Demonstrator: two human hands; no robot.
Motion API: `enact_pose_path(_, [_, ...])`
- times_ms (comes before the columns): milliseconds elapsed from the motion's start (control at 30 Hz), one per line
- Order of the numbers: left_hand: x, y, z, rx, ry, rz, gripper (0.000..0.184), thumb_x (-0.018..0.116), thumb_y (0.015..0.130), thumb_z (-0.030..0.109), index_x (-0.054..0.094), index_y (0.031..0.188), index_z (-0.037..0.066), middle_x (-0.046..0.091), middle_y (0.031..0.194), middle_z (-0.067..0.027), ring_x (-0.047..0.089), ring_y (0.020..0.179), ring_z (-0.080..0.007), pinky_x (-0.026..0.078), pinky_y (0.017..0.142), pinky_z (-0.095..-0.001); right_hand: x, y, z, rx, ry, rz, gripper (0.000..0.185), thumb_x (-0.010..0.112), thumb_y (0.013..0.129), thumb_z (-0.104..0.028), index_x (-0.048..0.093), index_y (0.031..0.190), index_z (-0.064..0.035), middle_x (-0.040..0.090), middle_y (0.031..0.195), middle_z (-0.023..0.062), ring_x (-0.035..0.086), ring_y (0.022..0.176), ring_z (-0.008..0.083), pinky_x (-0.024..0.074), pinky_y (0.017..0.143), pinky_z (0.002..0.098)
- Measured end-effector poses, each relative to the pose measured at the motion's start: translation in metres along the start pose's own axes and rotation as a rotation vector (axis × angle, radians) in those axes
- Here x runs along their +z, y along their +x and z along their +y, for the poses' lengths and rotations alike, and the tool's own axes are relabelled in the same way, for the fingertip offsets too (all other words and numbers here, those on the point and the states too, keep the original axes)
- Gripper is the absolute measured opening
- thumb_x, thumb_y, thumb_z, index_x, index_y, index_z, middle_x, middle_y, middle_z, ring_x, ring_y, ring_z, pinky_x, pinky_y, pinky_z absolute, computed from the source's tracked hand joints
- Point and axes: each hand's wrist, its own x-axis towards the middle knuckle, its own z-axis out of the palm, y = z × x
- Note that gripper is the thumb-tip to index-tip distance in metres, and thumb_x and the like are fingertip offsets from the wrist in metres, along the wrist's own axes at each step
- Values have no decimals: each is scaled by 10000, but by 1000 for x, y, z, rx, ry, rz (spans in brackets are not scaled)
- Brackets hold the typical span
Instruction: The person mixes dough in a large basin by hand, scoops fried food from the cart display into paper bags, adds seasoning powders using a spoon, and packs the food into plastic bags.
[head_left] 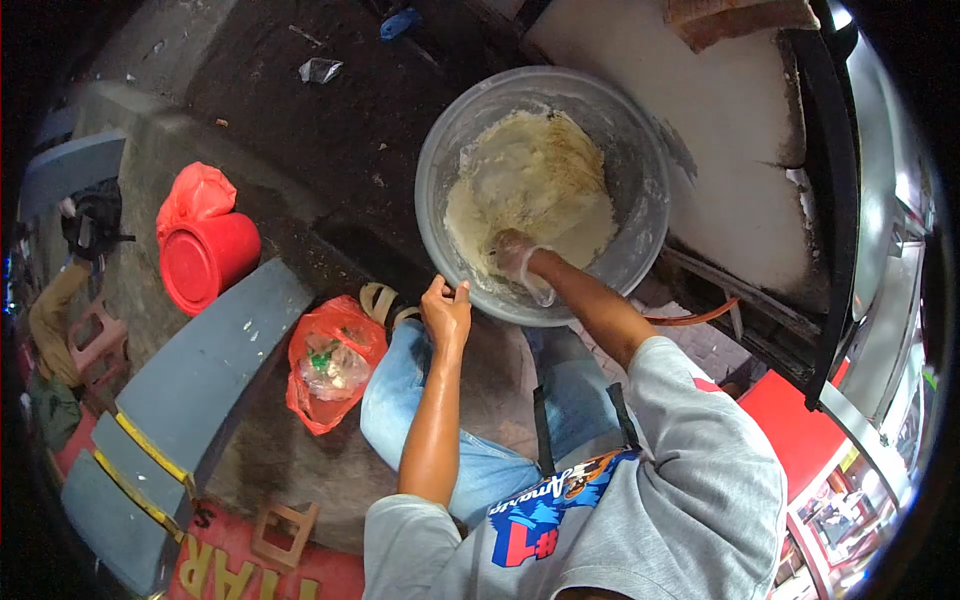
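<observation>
A large grey basin point(640, 225) holds a pale yellow, floury mass point(540, 185). My right hand point(515, 255), with clear plastic around the wrist, reaches into the basin at the near edge of the mass. Its fingers are partly sunk in the mass and hidden, so what they hold does not show. On the basin's near left rim rests my left hand point(446, 308), its fingers closed around the edge.
Left of my legs, an open red plastic bag point(335, 365) lies near a grey bench point(205, 375). Farther left are a red bucket point(210, 262) and a seated person's leg point(52, 320). Pale slab point(735, 170) and black metal frame point(840, 200) border the right.
</observation>
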Motion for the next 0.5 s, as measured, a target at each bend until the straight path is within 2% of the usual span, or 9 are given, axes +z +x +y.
enact_pose_path(67, [0,1,1,-8,-14,-6,107,681,818,66,606,826,-9,550,582,-32,602,520,-123,439,483,-276,-2,-8,26,-37,360,32,310,668,785,-280,636,991,-50,657,1042,127,632,942,308,502,791,408])
enact_pose_path(167, [-2,1,10,-19,-48,-11,105,681,818,65,606,818,-8,532,579,-23,598,517,-119,438,480,-272,-8,-27,61,147,474,188,288,645,817,-270,643,988,-38,657,1042,136,635,939,314,506,800,414])
enact_pose_path(233, [-1,1,10,-11,-68,-2,103,681,819,65,606,812,-6,526,576,-19,596,514,-117,436,478,-272,-10,-37,78,309,328,284,276,630,839,-264,648,986,-30,657,1042,142,637,936,318,508,806,418])
enact_pose_path(333, [-3,1,14,5,-65,3,231,685,804,100,507,715,-16,583,558,-133,629,521,-228,436,515,-354,-4,-37,78,513,60,411,265,606,871,-254,655,982,-18,657,1043,150,640,933,323,512,815,424])
enact_pose_path(433, [-2,1,11,-4,-93,6,226,684,802,102,511,716,-16,592,566,-136,626,519,-235,435,517,-359,36,-9,65,464,-29,484,306,610,867,-290,658,970,-5,656,1041,159,620,991,338,480,886,434])
enact_pose_path(500, [-1,2,5,11,-55,12,141,682,810,75,572,778,-7,550,571,-59,597,505,-153,435,487,-304,48,-5,31,338,-91,358,355,617,852,-324,641,1006,-5,641,1073,174,589,1059,342,440,950,428])
